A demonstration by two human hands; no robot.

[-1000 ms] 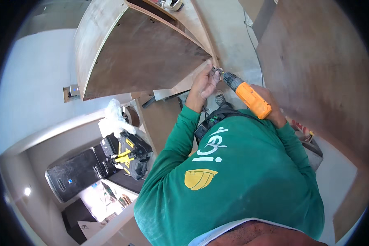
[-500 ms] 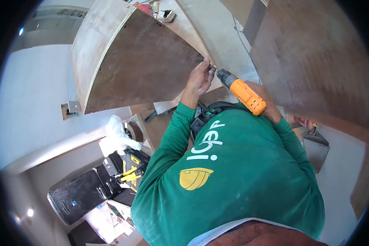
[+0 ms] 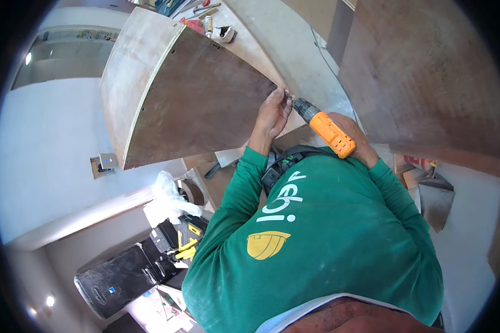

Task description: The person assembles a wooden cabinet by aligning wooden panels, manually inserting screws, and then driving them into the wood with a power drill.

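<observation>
An orange and black cordless drill (image 3: 330, 134) is in my right hand (image 3: 354, 137), whose fingers are wrapped round its grip. Its chuck points up and left, toward the fingertips of my left hand (image 3: 273, 115). That hand is closed in a pinch at the right corner of a brown wooden panel (image 3: 200, 100). Between its fingertips and the drill's tip shows a small dark piece, too small to name. The panel is the broad side of a curved wooden piece with a pale, whitish face (image 3: 136, 64) on its left.
Behind the panel, a board (image 3: 250, 41) bears a small bottle (image 3: 208, 26) and several tools. A large brown panel (image 3: 428, 72) stands at right. On the left are a white plastic bag (image 3: 172, 194), a black and yellow tool case (image 3: 186, 236) and a wall socket box (image 3: 106, 161).
The whole view has shifted slightly, bringing more tools on the far board into sight. Both hands and the drill keep nearly the same place at the panel's corner.
</observation>
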